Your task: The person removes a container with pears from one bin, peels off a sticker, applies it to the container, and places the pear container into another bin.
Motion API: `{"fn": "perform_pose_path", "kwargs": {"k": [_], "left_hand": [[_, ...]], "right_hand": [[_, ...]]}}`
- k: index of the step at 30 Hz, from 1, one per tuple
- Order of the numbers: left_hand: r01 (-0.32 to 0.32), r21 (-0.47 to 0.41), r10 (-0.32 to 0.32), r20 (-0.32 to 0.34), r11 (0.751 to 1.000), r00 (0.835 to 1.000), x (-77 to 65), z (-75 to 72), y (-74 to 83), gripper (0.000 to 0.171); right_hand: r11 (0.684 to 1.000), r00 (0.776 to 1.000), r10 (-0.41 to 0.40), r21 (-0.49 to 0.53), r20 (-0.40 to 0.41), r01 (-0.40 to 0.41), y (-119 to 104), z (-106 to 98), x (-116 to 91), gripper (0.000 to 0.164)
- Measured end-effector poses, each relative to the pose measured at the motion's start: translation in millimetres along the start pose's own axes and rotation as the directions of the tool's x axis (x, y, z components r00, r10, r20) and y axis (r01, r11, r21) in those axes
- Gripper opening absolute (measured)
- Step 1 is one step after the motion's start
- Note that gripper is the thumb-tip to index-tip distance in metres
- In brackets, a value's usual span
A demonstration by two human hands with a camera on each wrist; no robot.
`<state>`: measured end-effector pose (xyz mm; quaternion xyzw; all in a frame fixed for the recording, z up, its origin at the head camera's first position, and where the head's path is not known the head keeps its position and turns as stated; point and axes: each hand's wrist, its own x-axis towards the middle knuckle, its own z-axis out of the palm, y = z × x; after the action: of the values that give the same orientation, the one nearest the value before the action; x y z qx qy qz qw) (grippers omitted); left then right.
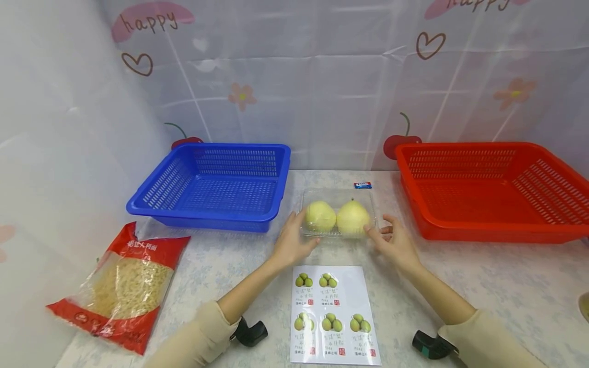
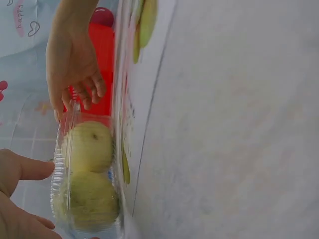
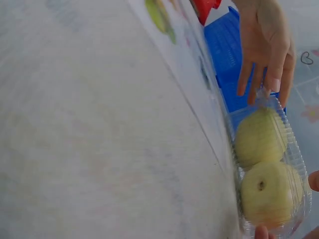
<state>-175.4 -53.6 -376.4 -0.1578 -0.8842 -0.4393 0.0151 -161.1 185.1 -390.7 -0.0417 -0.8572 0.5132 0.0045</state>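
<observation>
A clear plastic clamshell box [image 1: 338, 193] lies lidded on the table, with two round yellow-green pears [image 1: 353, 217] inside. At the box's left side is my left hand [image 1: 292, 240], its fingers extended along the edge and the thumb apart toward the front. My right hand [image 1: 395, 243] is at the right side, thumb by the front corner and fingers loosely bent. Both wrist views show the pears [image 2: 89, 199] through the ribbed plastic. Nearer to me lies a sheet of stickers [image 1: 329, 312] printed with green fruit and writing; one upper-right place is blank white.
A blue basket [image 1: 271, 217] stands at back left, a red basket [image 1: 497, 232] at back right. A bag of pasta [image 1: 131, 286] in red and clear film lies at the left. Behind the box is a small blue-and-red wrapped packet [image 1: 362, 185]. A printed curtain [image 1: 322, 76] hangs behind.
</observation>
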Motion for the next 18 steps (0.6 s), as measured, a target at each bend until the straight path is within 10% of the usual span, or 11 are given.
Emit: {"fn": "perform_pose_path", "kwargs": {"k": [4,9,13,18], "left_hand": [[-0.054,0.054,0.057,-0.057,0.997,0.997,-18.6,-1.8,0.7,0.062],[-0.107,0.127,0.104,0.03,0.986,0.994,-30.2,-7.8,1.4,0.033],[-0.113,0.174,0.068,0.248,0.978,0.966,-30.2,-10.3,-3.4,0.042],[-0.148,0.237,0.039,0.413,0.96,0.91,-28.0,-10.7,-6.7,0.058]], "right_hand": [[0.967,0.966,-0.202,-0.186,-0.16,0.172,3,7,-10,0.074],[0.885,0.86,-0.44,-0.288,-0.257,0.367,0,16,-22,0.054],[0.804,0.799,-0.576,-0.296,-0.17,0.517,-4,22,-26,0.043],[0.771,0.8,-0.596,-0.227,0.075,0.595,-4,32,-31,0.041]]}}
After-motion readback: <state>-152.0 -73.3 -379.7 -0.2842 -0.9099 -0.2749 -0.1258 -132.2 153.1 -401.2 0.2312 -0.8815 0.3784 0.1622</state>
